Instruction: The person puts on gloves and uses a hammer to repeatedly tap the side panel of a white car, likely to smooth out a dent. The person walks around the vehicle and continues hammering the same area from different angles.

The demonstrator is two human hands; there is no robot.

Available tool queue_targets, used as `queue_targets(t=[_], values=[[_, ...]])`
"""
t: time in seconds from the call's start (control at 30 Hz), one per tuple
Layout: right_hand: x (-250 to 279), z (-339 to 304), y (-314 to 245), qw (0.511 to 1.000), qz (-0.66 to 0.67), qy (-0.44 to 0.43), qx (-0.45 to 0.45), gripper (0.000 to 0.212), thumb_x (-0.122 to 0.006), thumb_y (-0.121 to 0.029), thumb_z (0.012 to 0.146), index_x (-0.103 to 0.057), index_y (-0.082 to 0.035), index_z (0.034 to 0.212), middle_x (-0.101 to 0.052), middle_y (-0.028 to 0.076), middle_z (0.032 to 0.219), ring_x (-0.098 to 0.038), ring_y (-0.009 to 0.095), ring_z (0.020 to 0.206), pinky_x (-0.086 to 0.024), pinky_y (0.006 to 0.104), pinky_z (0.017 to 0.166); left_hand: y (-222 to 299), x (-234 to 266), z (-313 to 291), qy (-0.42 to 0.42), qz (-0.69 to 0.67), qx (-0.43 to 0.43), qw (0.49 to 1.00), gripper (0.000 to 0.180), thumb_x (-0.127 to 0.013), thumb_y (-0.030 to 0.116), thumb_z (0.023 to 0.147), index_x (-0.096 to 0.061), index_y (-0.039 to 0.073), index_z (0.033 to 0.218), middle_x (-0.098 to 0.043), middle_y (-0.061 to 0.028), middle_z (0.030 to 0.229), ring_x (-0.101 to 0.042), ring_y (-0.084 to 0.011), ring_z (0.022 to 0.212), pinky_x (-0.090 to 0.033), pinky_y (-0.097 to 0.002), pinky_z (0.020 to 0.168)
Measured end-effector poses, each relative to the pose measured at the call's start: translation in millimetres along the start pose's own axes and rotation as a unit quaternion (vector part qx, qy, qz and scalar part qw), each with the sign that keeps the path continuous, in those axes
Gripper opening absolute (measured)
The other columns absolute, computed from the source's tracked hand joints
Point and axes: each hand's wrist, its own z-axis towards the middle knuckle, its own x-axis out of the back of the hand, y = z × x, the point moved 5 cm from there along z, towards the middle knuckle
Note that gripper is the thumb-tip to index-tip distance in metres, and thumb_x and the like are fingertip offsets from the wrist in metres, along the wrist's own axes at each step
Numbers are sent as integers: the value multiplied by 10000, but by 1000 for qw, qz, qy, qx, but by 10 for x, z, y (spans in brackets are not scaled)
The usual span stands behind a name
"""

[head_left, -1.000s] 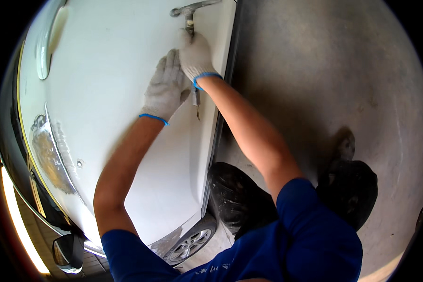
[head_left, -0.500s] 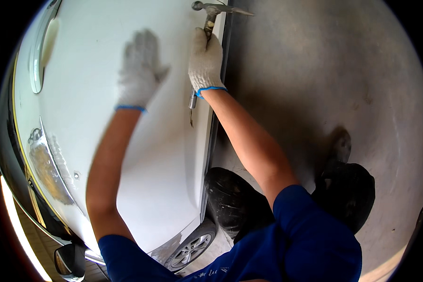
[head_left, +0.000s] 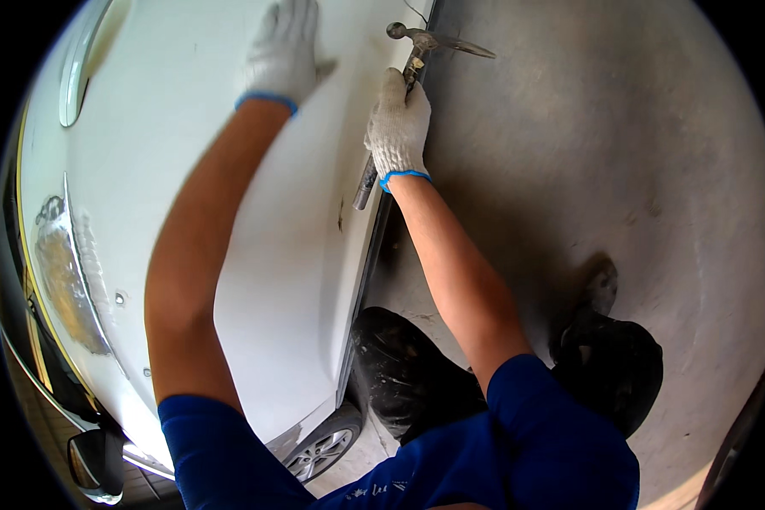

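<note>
A white car door fills the left half of the view. My left hand, in a pale knit glove with a blue cuff, lies flat against the panel or just off it, fingers stretched toward the top edge and slightly blurred. My right hand, gloved the same way, is wrapped round the handle of a hammer beside the door's lower edge. The hammer head, rounded at one end and pointed at the other, shows beyond the fingers; the handle's end pokes out near the wrist. A small dark scratch marks the panel close to the handle.
A sanded, bare-metal patch sits at the door's far left, below the door handle. Lower left are a side mirror and a wheel. Grey concrete floor spreads right; my dark-trousered knees are bent beside the car.
My left hand has slid up and to the right along the panel. The right hand, still gripping the hammer, appears slightly lower and further right, as the whole view has shifted a little.
</note>
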Motion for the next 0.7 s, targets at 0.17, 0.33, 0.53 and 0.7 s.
queue_targets(t=[0.17, 0.33, 0.53, 0.7], values=[[-57, -80, 51, 999, 31, -13, 8, 444, -544, -360, 1018, -570, 83, 1018, -576, 114, 804, -506, 190, 709, -464, 375, 690, 253, -356, -224, -14, -35, -23, 999, 1010, -694, 501, 849, -215, -26, 1566, -200, -180, 1650, -143, -310, 1543, -112, -413, 1261], [-40, -133, 94, 995, 81, -36, -50, 306, -576, -334, 1005, -524, -37, 957, -501, 7, 667, -449, 133, 486, -390, 341, 441, -165, -69, -571, 14, -135, -17, 991, 1009, -743, 443, 816, -243, -21, 1560, -244, -174, 1637, -208, -312, 1522, -190, -408, 1249], [-243, -541, 41, 993, 54, -68, -80, 344, -543, -384, 998, -403, -122, 824, -353, -16, 581, -321, 112, 405, -244, 306, 373, -122, -189, -1374, 36, -123, 11, 992, 1025, -759, 376, 799, -212, -28, 1566, -255, -168, 1631, -258, -301, 1498, -236, -384, 1234], [-249, -628, -44, 995, 37, -86, -46, 391, -502, -351, 1023, -366, -164, 709, -289, -43, 521, -223, 94, 388, -171, 298, 379, -77, -165, -2010, -1, -217, -21, 976, 1043, -789, 302, 770, -205, -23, 1570, -266, -167, 1625, -268, -282, 1495, -285, -366, 1214]])
